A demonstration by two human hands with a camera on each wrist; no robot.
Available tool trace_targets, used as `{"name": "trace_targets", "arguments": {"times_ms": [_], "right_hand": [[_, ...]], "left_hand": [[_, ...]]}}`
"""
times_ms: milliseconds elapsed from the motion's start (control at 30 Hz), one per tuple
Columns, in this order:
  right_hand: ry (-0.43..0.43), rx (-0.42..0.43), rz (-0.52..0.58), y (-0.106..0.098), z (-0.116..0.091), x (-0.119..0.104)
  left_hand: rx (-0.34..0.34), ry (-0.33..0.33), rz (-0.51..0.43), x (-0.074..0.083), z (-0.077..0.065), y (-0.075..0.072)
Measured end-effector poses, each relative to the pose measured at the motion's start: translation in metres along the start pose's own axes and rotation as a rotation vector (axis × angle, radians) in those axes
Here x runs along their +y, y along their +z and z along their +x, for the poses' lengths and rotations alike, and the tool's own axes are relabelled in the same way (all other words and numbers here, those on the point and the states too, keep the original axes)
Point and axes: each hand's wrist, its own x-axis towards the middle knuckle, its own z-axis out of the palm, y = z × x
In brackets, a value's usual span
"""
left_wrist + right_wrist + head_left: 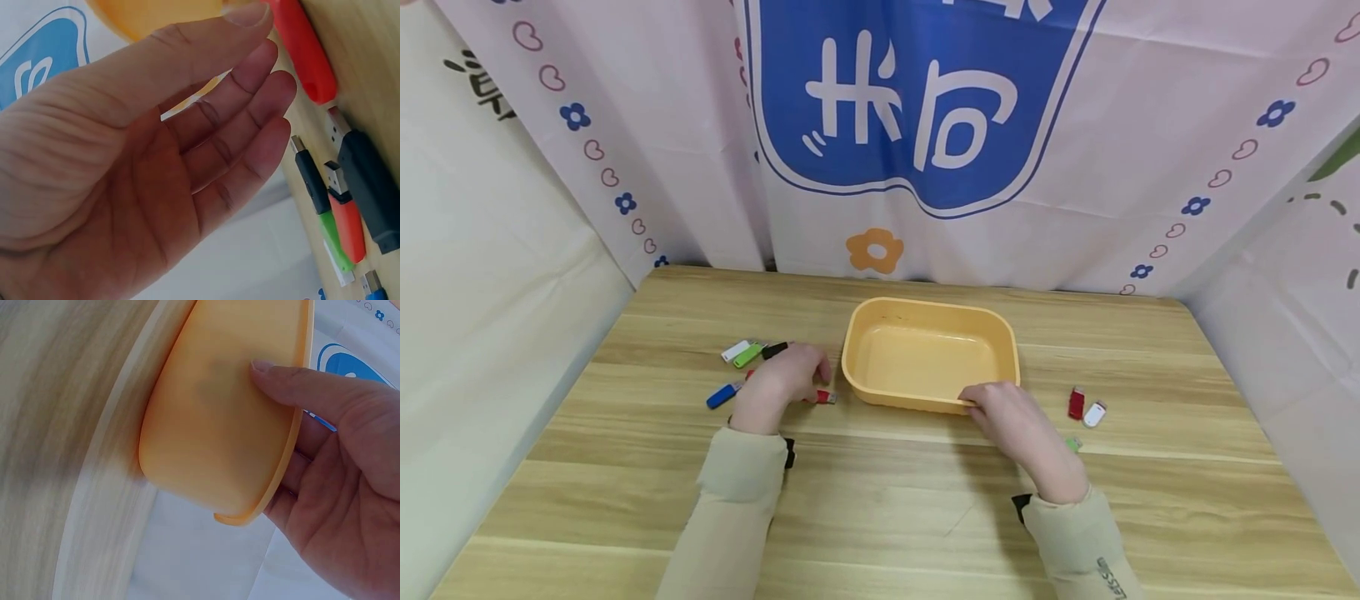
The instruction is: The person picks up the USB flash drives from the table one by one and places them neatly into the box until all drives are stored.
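Observation:
A yellow plastic box stands on the wooden table. My right hand grips its near rim at the right; in the right wrist view the thumb presses the outer wall and the other fingers are behind the rim. Left of the box, my left hand reaches down over several USB sticks. Its thumb tip is right by a red USB stick, the fingers loosely bent with a gap to the thumb; whether they touch is unclear. A black USB stick lies close to the hand, partly covered in the head view.
White, green and blue USB sticks lie left of the left hand. Beyond the right hand are a dark red stick, a white one and a partly hidden green one. A printed curtain hangs behind the table.

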Motion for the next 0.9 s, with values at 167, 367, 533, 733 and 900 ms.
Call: {"name": "trace_targets", "arguments": {"times_ms": [167,367,533,733,900], "right_hand": [[0.003,-0.008,0.002,-0.0010,0.0000,-0.0004],[0.002,-0.010,0.005,-0.0017,-0.0004,-0.0005],[0.005,-0.012,0.006,-0.0016,-0.0004,-0.0004],[0.005,-0.006,-0.003,-0.0013,-0.0006,-0.0005],[0.005,-0.009,-0.004,-0.0010,-0.0003,-0.0005]], "left_hand": [[0.000,0.022,0.005,-0.0011,0.0050,0.0039],[0.020,0.051,0.023,-0.0012,0.0070,0.0069],[0.015,0.065,0.015,-0.0010,0.0069,0.0068],[0.054,0.097,0.005,-0.0021,0.0047,0.0046],[0.187,0.134,-0.035,-0.0040,0.0019,0.0004]]}}
